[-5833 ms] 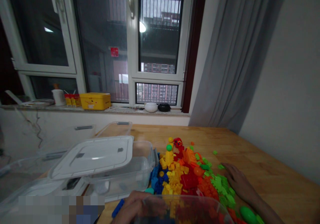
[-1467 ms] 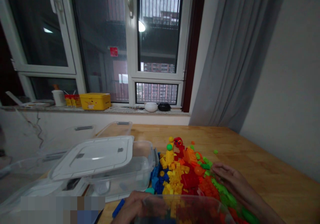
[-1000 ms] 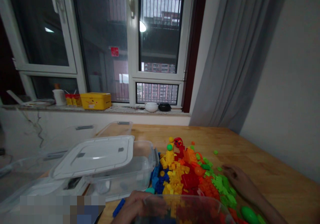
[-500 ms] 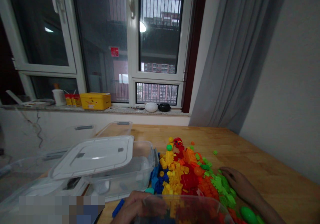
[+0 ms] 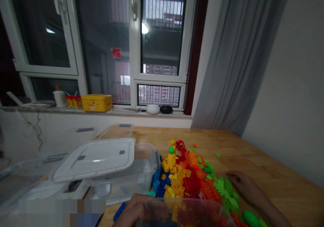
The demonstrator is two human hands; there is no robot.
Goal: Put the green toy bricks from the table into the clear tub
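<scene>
Wooden tabletop (image 5: 278,162) by a window, viewed from the wearer's head. We begin at the right hand (image 5: 244,184), which lies low and half open, palm down on the wood and holding nothing; its fingertips (image 5: 229,174) sit just beside the green bricks (image 5: 224,190) at the right margin of the pile. Note the light, unforced placing of the hand at that edge. The left hand (image 5: 141,208) is bunched at the near end of a clear plastic tub (image 5: 192,203) filled with mixed bricks; through the tub wall we cannot tell whether it grips. A blue stick-shaped piece (image 5: 119,211) lies just beside that hand. Outward, the heap of toy bricks (image 5: 187,176) spreads over the table in loose patches of blue, yellow, red, orange and green, with a green egg-shaped piece (image 5: 250,218) near the right forearm (image 5: 268,210). Left of the heap stands a clear box (image 5: 144,166) under a white lid (image 5: 93,159); beyond, a yellow box (image 5: 96,102) sits on the windowsill (image 5: 121,111).
</scene>
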